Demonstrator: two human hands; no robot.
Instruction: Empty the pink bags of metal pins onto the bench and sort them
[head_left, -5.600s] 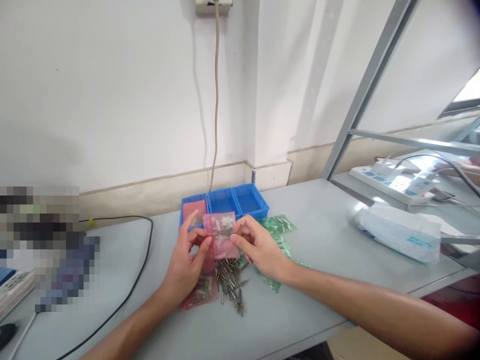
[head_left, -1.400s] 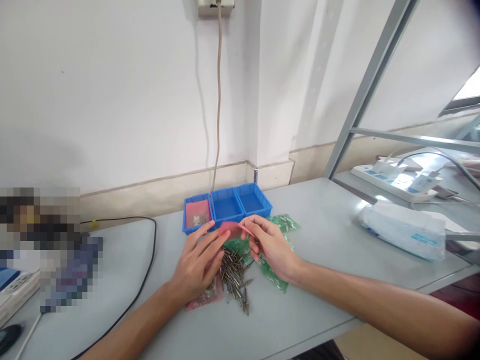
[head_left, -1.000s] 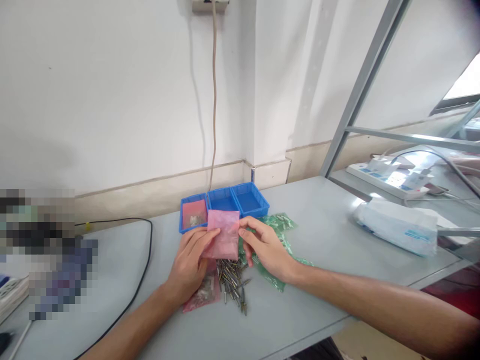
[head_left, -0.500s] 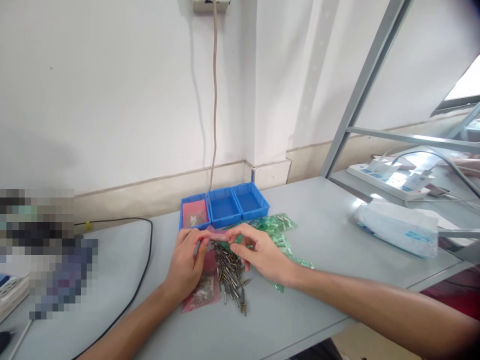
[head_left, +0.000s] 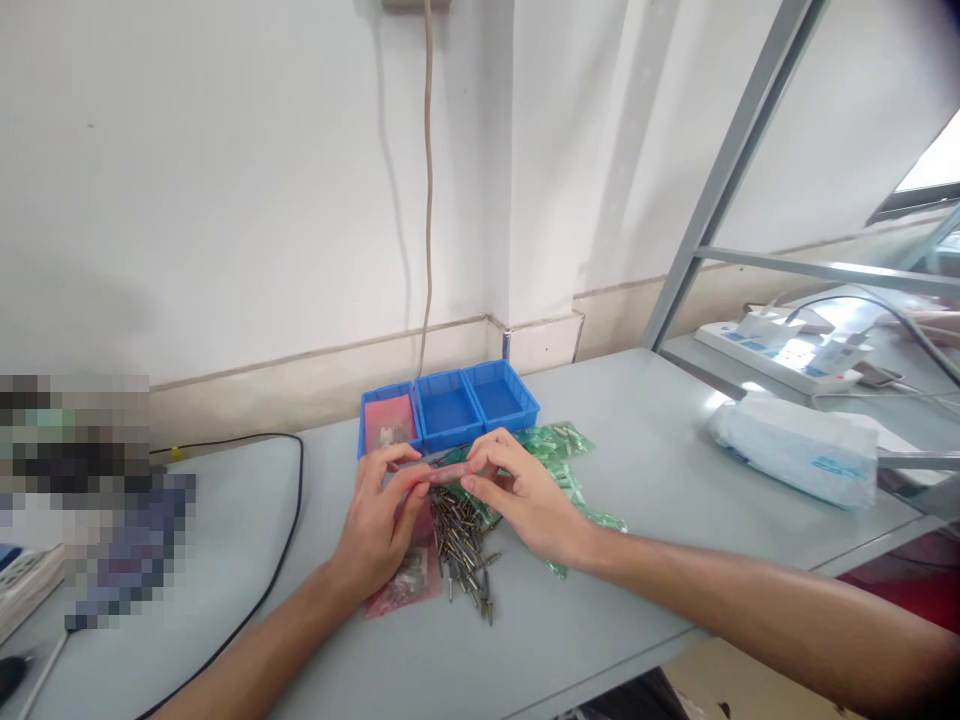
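Note:
Between my two hands a small pink plastic bag (head_left: 450, 473) is stretched flat and narrow, as if rolled or folded. My left hand (head_left: 381, 510) pinches its left end between thumb and fingers. At the other end, my right hand (head_left: 525, 495) grips it the same way. Below the bag lies a loose pile of small metal pins (head_left: 465, 550). Another pink bag (head_left: 409, 585) with small parts inside rests under my left wrist, partly hidden. Green plastic bags (head_left: 562, 470) holding small parts spread out behind and beside my right hand.
Three joined blue trays (head_left: 450, 440) stand near the wall; the left one holds a pink bag (head_left: 391, 420) of parts. At right are a white-blue plastic package (head_left: 799, 450), a power strip (head_left: 772, 355) and a metal frame (head_left: 720, 190). A black cable (head_left: 296, 520) curves at left.
The pink bag has gone from loosely bunched to a straighter, narrower strip. My left fingers have lifted and shifted on it; my right hand has moved only slightly.

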